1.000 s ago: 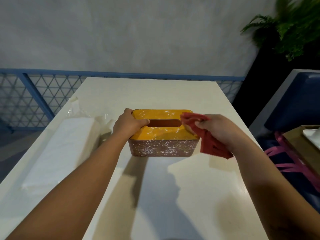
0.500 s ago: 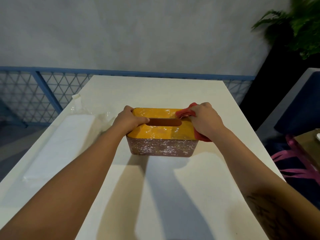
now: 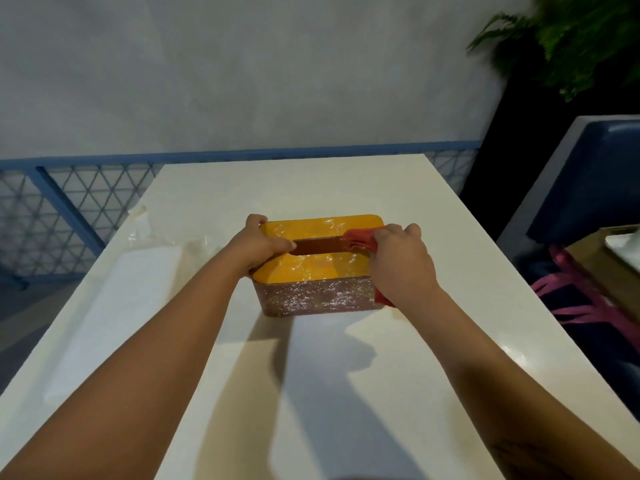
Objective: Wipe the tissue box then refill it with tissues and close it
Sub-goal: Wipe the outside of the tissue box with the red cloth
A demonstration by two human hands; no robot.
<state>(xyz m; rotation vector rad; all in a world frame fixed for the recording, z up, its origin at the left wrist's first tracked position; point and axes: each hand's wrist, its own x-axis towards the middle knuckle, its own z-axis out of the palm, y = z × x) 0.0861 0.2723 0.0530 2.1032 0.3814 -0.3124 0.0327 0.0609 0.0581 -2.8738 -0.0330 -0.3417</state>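
- One wrapped tissue pack lies along the table's left side.
- Left hand grips the box's left end, thumb by the slot.
- The box sits mid-table between both hands, long axis left-right, yellow lid on, speckled.
- Right hand clutches a red cloth, pressed on the lid's right end; a leftward wipe along the lid looks the natural stroke.
- Blue railing and grey wall behind; plant and blue seat at right.
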